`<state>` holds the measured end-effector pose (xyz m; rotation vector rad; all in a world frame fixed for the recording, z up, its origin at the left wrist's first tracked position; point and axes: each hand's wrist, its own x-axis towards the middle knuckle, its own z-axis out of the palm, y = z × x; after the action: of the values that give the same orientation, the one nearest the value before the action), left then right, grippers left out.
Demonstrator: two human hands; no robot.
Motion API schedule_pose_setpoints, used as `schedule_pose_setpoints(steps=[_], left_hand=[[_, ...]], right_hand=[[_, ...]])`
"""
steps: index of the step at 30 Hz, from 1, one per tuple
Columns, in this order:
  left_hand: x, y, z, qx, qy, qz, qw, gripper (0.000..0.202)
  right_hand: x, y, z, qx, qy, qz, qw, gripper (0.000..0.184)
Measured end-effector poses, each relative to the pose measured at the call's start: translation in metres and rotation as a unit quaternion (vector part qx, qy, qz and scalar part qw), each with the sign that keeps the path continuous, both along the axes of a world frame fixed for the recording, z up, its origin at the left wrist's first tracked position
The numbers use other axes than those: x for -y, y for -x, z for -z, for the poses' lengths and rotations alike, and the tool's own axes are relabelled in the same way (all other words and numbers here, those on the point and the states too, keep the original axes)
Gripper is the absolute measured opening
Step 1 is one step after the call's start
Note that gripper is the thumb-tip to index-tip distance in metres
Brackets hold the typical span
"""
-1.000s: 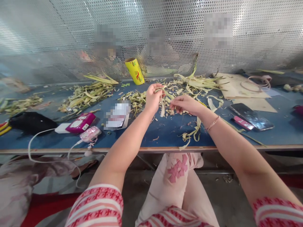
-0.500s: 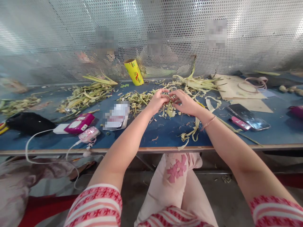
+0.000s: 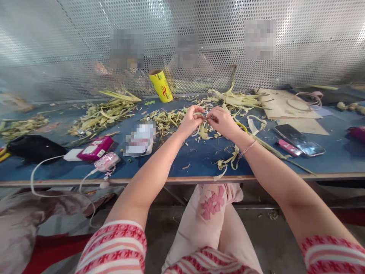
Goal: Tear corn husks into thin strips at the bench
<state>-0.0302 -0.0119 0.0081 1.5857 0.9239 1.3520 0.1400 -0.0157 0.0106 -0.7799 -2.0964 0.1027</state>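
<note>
My left hand (image 3: 191,121) and my right hand (image 3: 221,121) meet over the middle of the blue table, fingertips nearly touching. Both are closed in a pinch on a thin, pale green leaf strip (image 3: 203,132), part of which hangs down below the fingers. Exactly where the strip runs between the fingertips is hard to see. A heap of curled leaf strips (image 3: 168,121) lies just left of my left hand. Behind my right hand is a bunch of longer leaves (image 3: 239,99). Loose curled strips (image 3: 224,164) lie near the front edge.
A yellow cardboard tube (image 3: 161,86) stands against the perforated metal screen (image 3: 222,45). Leftward are another leaf pile (image 3: 105,110), a black pouch (image 3: 35,148), a magenta box (image 3: 95,147) and a white cable (image 3: 32,179). Rightward lie a phone (image 3: 299,140) and brown paper sheets (image 3: 285,104).
My right hand's fingers have curled in more tightly and its wrist has turned slightly. The left hand stays almost in place, still pinching.
</note>
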Motion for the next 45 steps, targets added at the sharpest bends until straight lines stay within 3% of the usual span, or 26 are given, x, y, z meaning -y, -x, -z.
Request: schedule_pose_setpoints(steps=[5,7,14,20,29,37,41,45], left_hand=[[0.005,0.001,-0.002,-0.102,-0.112,-0.098,0.984,0.021],[0.011,-0.001,-0.005,-0.097,-0.128,-0.079,0.984,0.009],[0.019,-0.012,-0.005,0.067,0.019,0.004,0.998,0.017],[0.017,-0.013,-0.004,0.125,0.091,0.069,0.986,0.019],[0.016,-0.011,-0.004,0.058,0.117,0.037,0.991,0.03],[0.021,-0.014,-0.009,0.116,0.18,0.028,0.976,0.015],[0.023,-0.017,-0.012,0.141,0.219,0.025,0.965,0.016],[0.024,-0.018,-0.013,0.164,0.215,0.022,0.962,0.018]], right_hand=[[0.001,0.0,-0.002,-0.05,0.019,0.054,0.997,0.01],[0.001,0.0,-0.002,-0.067,0.022,0.064,0.996,0.008],[-0.004,0.002,0.005,-0.088,0.031,0.066,0.993,0.006],[-0.002,0.002,0.007,-0.101,0.081,0.04,0.991,0.026],[0.012,0.005,0.002,-0.029,0.049,0.007,0.998,0.052],[0.014,0.005,-0.004,-0.039,0.045,0.005,0.998,0.028],[0.009,0.007,-0.002,-0.11,0.124,0.021,0.986,0.041],[0.006,0.011,-0.002,-0.227,0.277,-0.011,0.934,0.052]])
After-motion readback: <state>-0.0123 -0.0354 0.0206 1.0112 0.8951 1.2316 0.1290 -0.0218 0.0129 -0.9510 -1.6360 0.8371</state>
